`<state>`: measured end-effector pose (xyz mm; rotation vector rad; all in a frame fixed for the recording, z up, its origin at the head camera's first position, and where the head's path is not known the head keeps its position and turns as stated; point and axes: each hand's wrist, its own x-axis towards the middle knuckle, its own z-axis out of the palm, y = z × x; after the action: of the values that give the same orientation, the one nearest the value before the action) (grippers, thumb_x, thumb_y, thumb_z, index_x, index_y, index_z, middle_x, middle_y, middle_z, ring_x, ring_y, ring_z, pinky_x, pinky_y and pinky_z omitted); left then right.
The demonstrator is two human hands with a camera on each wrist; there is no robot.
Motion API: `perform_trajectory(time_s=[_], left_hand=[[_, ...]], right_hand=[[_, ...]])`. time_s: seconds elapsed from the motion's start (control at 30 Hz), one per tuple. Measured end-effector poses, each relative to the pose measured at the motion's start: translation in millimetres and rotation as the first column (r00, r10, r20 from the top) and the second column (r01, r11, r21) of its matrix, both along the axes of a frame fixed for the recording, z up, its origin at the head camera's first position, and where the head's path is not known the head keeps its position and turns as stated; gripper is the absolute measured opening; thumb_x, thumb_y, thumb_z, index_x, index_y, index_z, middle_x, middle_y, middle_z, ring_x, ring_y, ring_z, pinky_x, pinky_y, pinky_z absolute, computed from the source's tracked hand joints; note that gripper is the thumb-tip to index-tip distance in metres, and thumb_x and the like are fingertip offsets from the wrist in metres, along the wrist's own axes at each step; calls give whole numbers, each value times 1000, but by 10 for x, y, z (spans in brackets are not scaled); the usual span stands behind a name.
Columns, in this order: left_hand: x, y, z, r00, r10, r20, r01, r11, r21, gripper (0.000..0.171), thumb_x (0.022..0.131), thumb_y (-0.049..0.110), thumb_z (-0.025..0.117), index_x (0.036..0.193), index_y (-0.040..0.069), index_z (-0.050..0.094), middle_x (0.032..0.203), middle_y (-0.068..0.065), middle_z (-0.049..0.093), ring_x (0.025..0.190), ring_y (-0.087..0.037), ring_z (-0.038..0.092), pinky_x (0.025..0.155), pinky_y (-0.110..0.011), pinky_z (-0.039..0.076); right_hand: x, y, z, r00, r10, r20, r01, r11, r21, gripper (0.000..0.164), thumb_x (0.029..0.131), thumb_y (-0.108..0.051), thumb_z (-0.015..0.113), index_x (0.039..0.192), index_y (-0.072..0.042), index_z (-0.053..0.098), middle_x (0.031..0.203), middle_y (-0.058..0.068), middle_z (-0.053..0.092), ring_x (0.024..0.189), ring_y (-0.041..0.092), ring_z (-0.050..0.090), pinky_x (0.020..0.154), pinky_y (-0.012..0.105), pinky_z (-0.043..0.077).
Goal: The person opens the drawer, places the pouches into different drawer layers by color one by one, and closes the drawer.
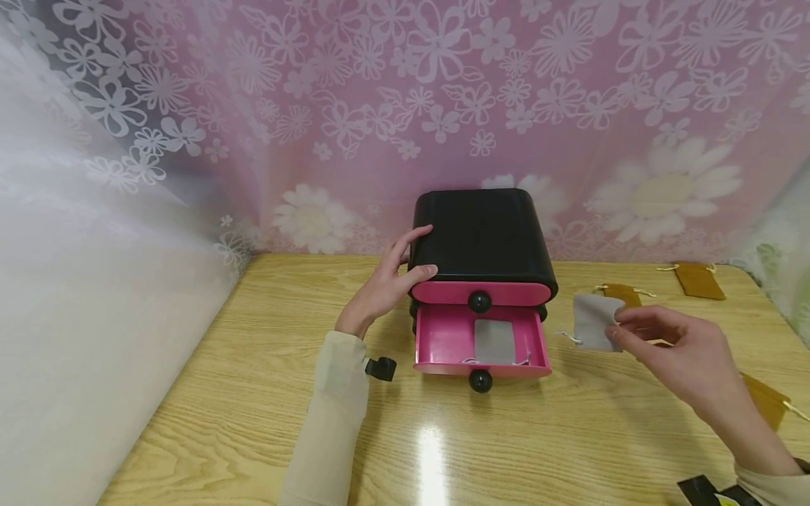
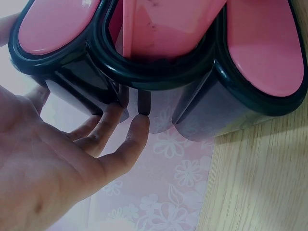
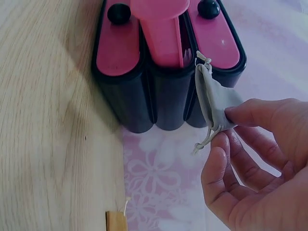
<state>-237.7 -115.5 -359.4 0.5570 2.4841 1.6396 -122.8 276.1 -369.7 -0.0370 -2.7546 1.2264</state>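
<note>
A black drawer cabinet [image 1: 484, 232] with pink drawer fronts and round black knobs stands on the table. Its middle drawer [image 1: 443, 337] is pulled out, and a grey drawstring pouch [image 1: 495, 341] lies inside it. My left hand [image 1: 386, 284] rests on the cabinet's upper left side, thumb and a finger over the top edge, fingers spread. To the right of the drawer, my right hand [image 1: 683, 344] pinches a second grey drawstring pouch [image 1: 597, 322] between thumb and fingers. In the right wrist view this pouch [image 3: 214, 98] has its cords hanging at one end.
Three brown drawstring pouches lie on the right of the wooden table [image 1: 253, 393]: one behind the held pouch [image 1: 623, 294], another at the back right [image 1: 699, 281], and a third brown pouch [image 1: 766, 400] beside my right wrist. A flowered curtain [image 1: 380, 140] hangs behind the cabinet.
</note>
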Motion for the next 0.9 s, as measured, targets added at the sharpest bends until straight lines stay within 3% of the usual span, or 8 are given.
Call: perform_trajectory(time_s=[0.5,0.9], left_hand=[[8,0,7,1000,7,7,-7,1000,1,60,96,43,63,149,56,37,166,0,18,146,-33,37,111,-65,39],[3,-1,1,1000,6,7,-7,1000,4,61,96,43,63,149,55,37,167,0,17,146,-32,37,111,-64,39]], right_hand=[[10,-313,27,992,96,-78,-101,993,-62,26,91,-22,79,112,-7,73,87,-26,69,74,1,68,62,19,53],[-44,-649,41,986,139,-97,-145,988,-59,23,90,-22,80,109,-11,76,90,-16,72,76,0,66,67,16,53]])
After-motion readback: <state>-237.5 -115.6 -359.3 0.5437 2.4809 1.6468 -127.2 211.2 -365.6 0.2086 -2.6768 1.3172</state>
